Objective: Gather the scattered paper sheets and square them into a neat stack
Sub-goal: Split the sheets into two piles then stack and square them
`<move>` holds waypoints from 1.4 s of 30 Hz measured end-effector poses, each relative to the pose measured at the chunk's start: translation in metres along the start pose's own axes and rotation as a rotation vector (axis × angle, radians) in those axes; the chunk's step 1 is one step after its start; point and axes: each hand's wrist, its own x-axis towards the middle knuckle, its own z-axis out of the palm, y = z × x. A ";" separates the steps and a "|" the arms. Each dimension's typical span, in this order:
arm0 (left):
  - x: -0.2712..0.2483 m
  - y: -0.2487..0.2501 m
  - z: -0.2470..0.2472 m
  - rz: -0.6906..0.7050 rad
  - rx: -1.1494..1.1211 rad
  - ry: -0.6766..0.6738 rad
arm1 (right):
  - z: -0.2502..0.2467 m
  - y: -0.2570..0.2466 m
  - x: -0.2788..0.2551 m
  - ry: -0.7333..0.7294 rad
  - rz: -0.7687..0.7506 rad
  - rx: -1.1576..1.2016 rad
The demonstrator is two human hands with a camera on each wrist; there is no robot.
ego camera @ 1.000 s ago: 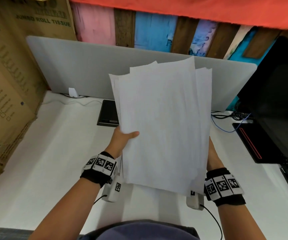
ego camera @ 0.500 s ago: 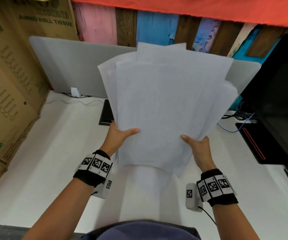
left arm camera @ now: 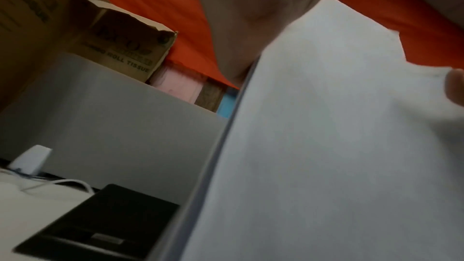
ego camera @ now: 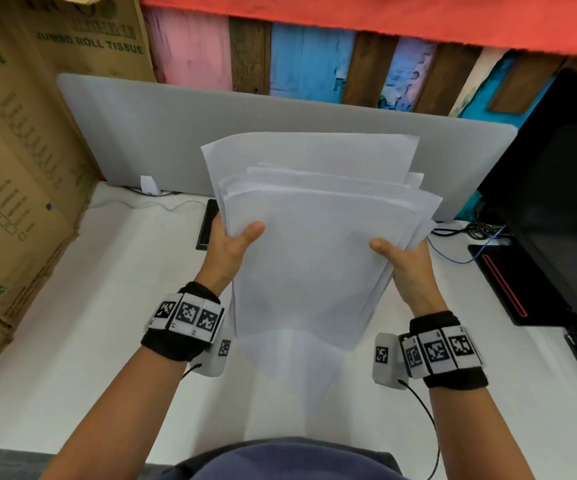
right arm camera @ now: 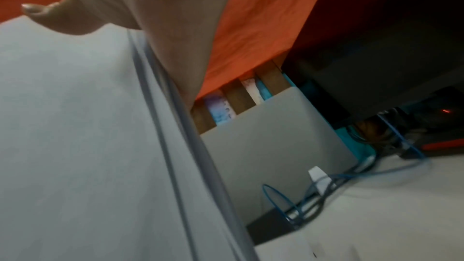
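A bundle of white paper sheets (ego camera: 318,237) stands nearly upright over the white desk (ego camera: 72,341), its lower edge close to or on the desk. The sheets' top edges are uneven and fanned. My left hand (ego camera: 231,251) grips the bundle's left edge, thumb on the near face, fingers hidden behind. My right hand (ego camera: 404,265) grips the right edge the same way. The left wrist view shows the paper sheets (left arm camera: 339,146) edge-on under my left hand (left arm camera: 263,17). The right wrist view shows the paper sheets (right arm camera: 88,136) under my right hand (right arm camera: 125,11).
A grey divider panel (ego camera: 176,140) runs along the desk's back. Cardboard boxes (ego camera: 20,168) stand at the left. A black monitor (ego camera: 557,202) and its base (ego camera: 508,282) stand at the right, with cables (ego camera: 467,237) beside them. A black flat device (ego camera: 209,225) lies behind the papers.
The bundle has dropped lower toward the desk and its fanned sheets have drawn closer together. My right hand has come round from behind onto the right edge.
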 end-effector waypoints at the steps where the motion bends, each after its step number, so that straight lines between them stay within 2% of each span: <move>1: 0.000 0.005 0.004 0.034 0.001 0.022 | 0.003 -0.006 0.002 0.013 -0.023 0.000; 6: 0.004 0.018 0.008 0.129 -0.032 0.215 | 0.012 -0.041 0.002 0.209 -0.094 0.053; 11: 0.008 0.049 0.023 0.226 0.045 0.280 | 0.028 -0.063 0.000 0.296 -0.146 0.063; 13: 0.009 0.055 0.028 0.249 0.114 0.240 | 0.036 -0.067 0.001 0.345 -0.129 0.077; 17: 0.009 0.052 0.029 0.209 0.252 0.152 | 0.041 -0.070 0.005 0.453 -0.091 0.097; 20: 0.009 0.056 0.029 0.209 0.097 0.226 | 0.041 -0.071 0.005 0.463 -0.095 0.176; 23: 0.012 0.065 0.032 0.144 -0.018 0.280 | 0.041 -0.076 0.006 0.458 -0.124 0.240; 28: 0.020 0.066 0.036 0.117 -0.009 0.353 | 0.036 -0.072 0.010 0.495 -0.125 0.133; 33: 0.017 0.056 0.035 0.060 0.101 0.274 | 0.024 -0.055 0.007 0.419 -0.106 0.054; 35: 0.014 0.051 0.030 0.100 0.160 0.258 | 0.017 -0.045 0.004 0.371 -0.105 0.004; 38: 0.006 0.033 0.016 0.137 0.129 0.178 | -0.001 -0.023 0.000 0.252 -0.093 -0.024; 42: -0.007 -0.001 0.006 -0.036 0.093 0.024 | -0.008 0.010 -0.010 0.058 0.014 -0.045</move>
